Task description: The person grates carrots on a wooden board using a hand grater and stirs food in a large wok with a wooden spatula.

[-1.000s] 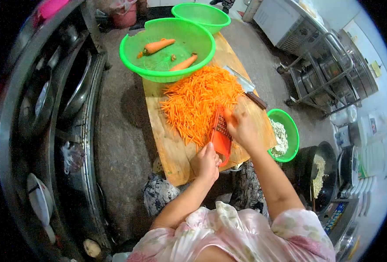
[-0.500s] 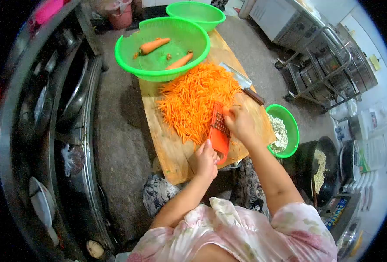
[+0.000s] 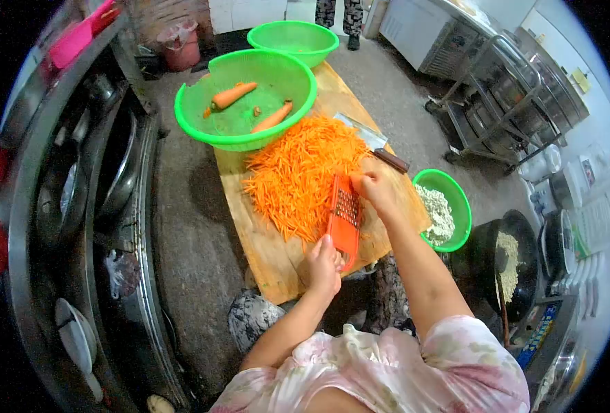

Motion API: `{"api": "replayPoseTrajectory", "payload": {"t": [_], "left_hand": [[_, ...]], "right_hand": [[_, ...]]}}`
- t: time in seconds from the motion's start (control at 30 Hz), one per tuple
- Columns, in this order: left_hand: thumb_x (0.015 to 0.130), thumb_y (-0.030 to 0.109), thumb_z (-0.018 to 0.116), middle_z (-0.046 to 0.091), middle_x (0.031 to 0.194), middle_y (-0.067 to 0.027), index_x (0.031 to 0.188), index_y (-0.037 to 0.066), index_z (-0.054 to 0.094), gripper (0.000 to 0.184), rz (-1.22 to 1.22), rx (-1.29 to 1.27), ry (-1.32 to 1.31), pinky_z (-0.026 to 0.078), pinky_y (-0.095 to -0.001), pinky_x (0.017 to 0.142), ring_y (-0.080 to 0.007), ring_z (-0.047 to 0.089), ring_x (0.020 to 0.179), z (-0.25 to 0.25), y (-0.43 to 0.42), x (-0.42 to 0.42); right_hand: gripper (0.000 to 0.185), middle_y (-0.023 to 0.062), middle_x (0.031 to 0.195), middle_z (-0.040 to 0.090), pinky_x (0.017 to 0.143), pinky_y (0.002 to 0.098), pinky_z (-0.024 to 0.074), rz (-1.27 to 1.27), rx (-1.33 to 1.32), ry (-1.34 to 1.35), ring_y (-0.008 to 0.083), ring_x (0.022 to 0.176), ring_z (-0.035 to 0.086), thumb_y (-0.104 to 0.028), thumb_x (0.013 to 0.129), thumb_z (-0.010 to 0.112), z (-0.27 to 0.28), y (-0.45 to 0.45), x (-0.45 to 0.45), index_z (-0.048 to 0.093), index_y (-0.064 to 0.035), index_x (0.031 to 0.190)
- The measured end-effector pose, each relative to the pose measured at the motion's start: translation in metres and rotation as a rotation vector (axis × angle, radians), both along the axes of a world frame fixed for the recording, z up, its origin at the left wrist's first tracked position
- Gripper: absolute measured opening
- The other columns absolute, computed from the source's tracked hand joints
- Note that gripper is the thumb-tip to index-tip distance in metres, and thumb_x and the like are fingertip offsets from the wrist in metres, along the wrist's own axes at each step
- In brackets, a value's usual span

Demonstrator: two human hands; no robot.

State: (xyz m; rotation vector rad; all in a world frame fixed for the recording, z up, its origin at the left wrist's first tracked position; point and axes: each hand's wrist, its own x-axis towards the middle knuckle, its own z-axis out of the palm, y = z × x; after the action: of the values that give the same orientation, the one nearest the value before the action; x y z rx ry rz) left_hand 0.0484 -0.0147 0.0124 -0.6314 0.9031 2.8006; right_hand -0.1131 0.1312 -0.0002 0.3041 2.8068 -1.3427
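Note:
My left hand is closed around the near end of an orange grater, which slants over the cutting board with its far end at the shredded carrot. At the grater's upper right edge, my right hand pinches a piece of carrot, mostly covered by the fingers. A large heap of shredded carrot lies on the wooden board. Beyond it, a green basket holds two whole carrots. A knife with a dark handle rests right of the heap.
Another green basket stands at the far end. To the right are a green bowl of pale chopped food, a black wok and a metal cart. Metal shelving runs along the left. Someone's legs show at the back.
The view has tilted up, showing more of the person's legs at the back. My right hand sits farther up along the grater. My left hand keeps its hold.

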Motion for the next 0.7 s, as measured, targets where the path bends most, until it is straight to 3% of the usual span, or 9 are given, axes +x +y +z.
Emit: {"api": "replayPoseTrajectory", "payload": {"t": [0.03, 0.07, 0.13, 0.23, 0.3, 0.37, 0.53, 0.6, 0.7], "left_hand": [[0.092, 0.027, 0.042, 0.023, 0.05, 0.0052, 0.07, 0.013, 0.035, 0.027, 0.0, 0.01, 0.013, 0.024, -0.0231, 0.039, -0.0069, 0.021, 0.039, -0.001, 0.005, 0.002], [0.092, 0.027, 0.041, 0.024, 0.05, 0.0049, 0.071, 0.013, 0.037, 0.026, -0.021, 0.017, 0.036, 0.023, -0.0235, 0.038, -0.0069, 0.022, 0.04, 0.0, 0.009, 0.001], [0.092, 0.027, 0.04, 0.024, 0.051, 0.0049, 0.072, 0.013, 0.038, 0.025, -0.085, 0.06, 0.028, 0.023, -0.0233, 0.038, -0.0067, 0.023, 0.04, -0.003, 0.018, -0.007], [0.092, 0.029, 0.041, 0.025, 0.052, 0.0051, 0.073, 0.013, 0.04, 0.025, -0.128, 0.058, -0.032, 0.024, -0.0233, 0.039, -0.0069, 0.025, 0.041, -0.018, 0.026, -0.013], [0.092, 0.028, 0.041, 0.025, 0.052, 0.0051, 0.073, 0.013, 0.04, 0.025, -0.103, 0.111, -0.141, 0.025, -0.0235, 0.039, -0.0073, 0.025, 0.041, -0.022, 0.027, -0.014], [0.092, 0.028, 0.04, 0.025, 0.052, 0.0051, 0.072, 0.013, 0.039, 0.025, -0.077, 0.13, -0.131, 0.025, -0.0236, 0.038, -0.0076, 0.025, 0.041, -0.026, 0.028, -0.009], [0.092, 0.028, 0.042, 0.025, 0.051, 0.0048, 0.071, 0.014, 0.037, 0.026, -0.159, 0.093, -0.145, 0.028, -0.0234, 0.04, -0.0078, 0.025, 0.04, -0.014, 0.021, 0.003], [0.092, 0.028, 0.043, 0.026, 0.051, 0.0049, 0.071, 0.014, 0.038, 0.026, -0.11, 0.126, -0.098, 0.028, -0.0233, 0.04, -0.0078, 0.025, 0.04, -0.015, 0.021, -0.002], [0.091, 0.03, 0.043, 0.027, 0.052, 0.005, 0.072, 0.013, 0.038, 0.025, -0.097, 0.16, -0.089, 0.027, -0.023, 0.04, -0.0073, 0.026, 0.041, -0.02, 0.024, -0.012]], "right_hand": [[0.032, 0.0203, 0.099, 0.058, 0.072, 0.0397, 0.0457, -0.037, -0.174, 0.022, 0.034, 0.088, 0.057, -0.027, 0.077, 0.05, -0.012, 0.015, 0.009, 0.058, -0.0016, 0.094], [0.031, 0.0174, 0.093, 0.059, 0.071, 0.0396, 0.0452, -0.065, -0.003, 0.152, 0.0326, 0.088, 0.056, -0.026, 0.075, 0.055, 0.025, 0.01, 0.041, 0.057, -0.0024, 0.094], [0.028, 0.0168, 0.091, 0.057, 0.07, 0.0405, 0.045, 0.116, 0.206, 0.394, 0.0323, 0.085, 0.056, -0.022, 0.073, 0.059, 0.048, 0.013, 0.091, 0.057, -0.0031, 0.093], [0.021, 0.0154, 0.084, 0.051, 0.064, 0.0379, 0.0465, 0.284, 0.433, 0.313, 0.0317, 0.073, 0.056, -0.018, 0.072, 0.059, 0.082, -0.01, 0.164, 0.054, -0.0046, 0.087], [0.019, 0.0152, 0.086, 0.052, 0.064, 0.0403, 0.0464, 0.305, 0.519, 0.314, 0.0326, 0.074, 0.056, -0.019, 0.072, 0.059, 0.071, -0.019, 0.164, 0.054, -0.0047, 0.084], [0.021, 0.017, 0.089, 0.052, 0.065, 0.0409, 0.0466, 0.182, 0.668, 0.255, 0.0339, 0.076, 0.057, -0.022, 0.073, 0.059, 0.036, -0.012, 0.103, 0.054, -0.0041, 0.084], [0.028, 0.0197, 0.091, 0.054, 0.068, 0.0426, 0.0448, -0.008, 0.66, 0.214, 0.0372, 0.083, 0.055, -0.027, 0.074, 0.058, 0.009, 0.012, -0.012, 0.057, -0.0027, 0.089], [0.032, 0.0203, 0.092, 0.054, 0.075, 0.0443, 0.0435, 0.009, 0.547, 0.055, 0.0375, 0.088, 0.053, -0.032, 0.074, 0.06, 0.025, 0.016, 0.005, 0.058, -0.0029, 0.088], [0.029, 0.0191, 0.09, 0.054, 0.073, 0.0436, 0.0446, 0.178, 0.516, 0.222, 0.0346, 0.085, 0.055, -0.031, 0.073, 0.06, 0.041, 0.013, 0.084, 0.058, -0.004, 0.084]]}}
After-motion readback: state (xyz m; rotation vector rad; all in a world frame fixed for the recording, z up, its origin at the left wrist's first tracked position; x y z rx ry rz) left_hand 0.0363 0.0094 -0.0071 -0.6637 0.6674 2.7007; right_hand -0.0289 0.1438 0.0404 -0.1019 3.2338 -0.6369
